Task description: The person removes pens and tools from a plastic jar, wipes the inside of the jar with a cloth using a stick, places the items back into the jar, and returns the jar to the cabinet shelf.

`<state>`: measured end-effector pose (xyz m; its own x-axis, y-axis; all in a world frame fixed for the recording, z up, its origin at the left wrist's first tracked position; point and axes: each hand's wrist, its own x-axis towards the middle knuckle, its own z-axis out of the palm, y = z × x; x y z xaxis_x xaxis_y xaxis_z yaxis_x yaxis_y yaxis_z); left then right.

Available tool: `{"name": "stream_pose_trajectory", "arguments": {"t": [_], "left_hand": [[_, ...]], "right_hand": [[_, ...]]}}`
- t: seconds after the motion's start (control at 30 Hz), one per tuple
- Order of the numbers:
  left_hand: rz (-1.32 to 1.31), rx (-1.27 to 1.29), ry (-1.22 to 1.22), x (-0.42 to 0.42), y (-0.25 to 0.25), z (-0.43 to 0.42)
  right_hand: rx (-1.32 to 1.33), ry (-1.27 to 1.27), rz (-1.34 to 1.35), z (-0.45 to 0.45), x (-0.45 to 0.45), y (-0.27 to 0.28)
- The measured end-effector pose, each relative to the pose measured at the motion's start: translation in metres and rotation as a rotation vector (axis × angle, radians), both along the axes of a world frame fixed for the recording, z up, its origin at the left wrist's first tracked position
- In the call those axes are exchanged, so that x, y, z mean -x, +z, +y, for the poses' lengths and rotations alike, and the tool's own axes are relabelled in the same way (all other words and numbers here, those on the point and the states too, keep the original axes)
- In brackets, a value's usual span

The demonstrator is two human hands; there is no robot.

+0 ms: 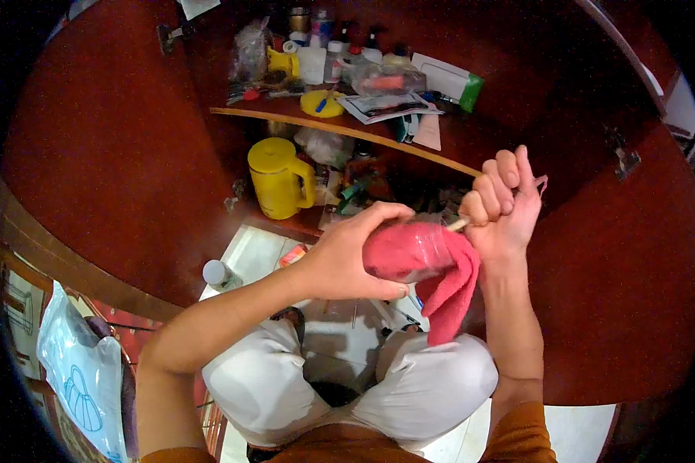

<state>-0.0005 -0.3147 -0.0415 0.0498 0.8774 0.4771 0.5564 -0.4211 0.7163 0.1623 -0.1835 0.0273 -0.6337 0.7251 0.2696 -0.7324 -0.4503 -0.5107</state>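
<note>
My left hand [344, 255] is wrapped round a clear jar or cup [431, 247] lying on its side in the air above my knees. A pink cloth [457, 285] shows inside it, and part of the cloth hangs down out of the mouth. My right hand [506, 201] is closed round a thin pale stick [459, 224] whose end points at the mouth of the clear container. The stick's far end is hidden by the fingers and cloth. A small pink strip [542, 184] shows behind the right hand.
In front stands an open dark red cabinet; its upper shelf [286, 116] holds bottles, papers and a yellow lid [321, 103]. A yellow jug [279, 179] stands on the lower shelf. A white-lidded jar [218, 273] is on the floor, and a plastic bag [83, 386] lies at left.
</note>
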Motion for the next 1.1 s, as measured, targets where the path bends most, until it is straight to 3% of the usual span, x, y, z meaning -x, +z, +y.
{"name": "stream_pose_trajectory", "arguments": {"t": [0.03,0.13,0.17,0.27,0.33,0.4,0.6,0.63,0.73,0.87,1.0,1.1], "left_hand": [[-0.036,0.042,-0.018,0.001,0.0,0.0],[-0.072,0.108,-0.013,0.004,-0.003,0.002],[-0.076,0.119,0.014,0.006,-0.005,0.004],[-0.164,0.169,0.047,0.01,-0.006,0.004],[-0.213,0.193,0.033,0.011,-0.007,0.005],[-0.224,0.21,0.001,0.012,-0.008,0.006],[-0.277,0.234,-0.05,0.013,-0.011,0.007],[-0.262,0.232,-0.05,0.013,-0.01,0.007],[-0.205,0.234,-0.057,0.009,-0.005,0.006],[-0.14,0.24,-0.062,0.002,-0.002,0.004],[-0.194,0.224,-0.112,0.001,-0.005,0.003],[-0.296,0.281,-0.126,0.0,-0.005,0.004]], "right_hand": [[-0.09,-0.031,-0.009,-0.001,0.002,-0.003],[-0.577,-0.371,-0.401,-0.018,0.008,0.002],[-0.736,-0.377,-0.521,-0.01,0.003,0.002],[-0.539,-0.212,-0.261,-0.006,0.002,0.005],[-0.376,0.162,0.02,0.005,-0.006,0.009],[-0.372,0.093,0.146,0.004,-0.007,0.009],[-0.392,0.032,0.108,0.008,-0.02,0.016],[-0.332,-0.12,-0.048,0.001,-0.02,0.017],[-0.414,-0.132,-0.259,-0.015,-0.006,0.01],[-0.324,-0.048,-0.408,-0.023,0.011,0.001],[0.007,0.123,-0.139,-0.008,0.008,0.0],[0.051,-0.045,0.04,0.001,0.004,-0.003]]}}
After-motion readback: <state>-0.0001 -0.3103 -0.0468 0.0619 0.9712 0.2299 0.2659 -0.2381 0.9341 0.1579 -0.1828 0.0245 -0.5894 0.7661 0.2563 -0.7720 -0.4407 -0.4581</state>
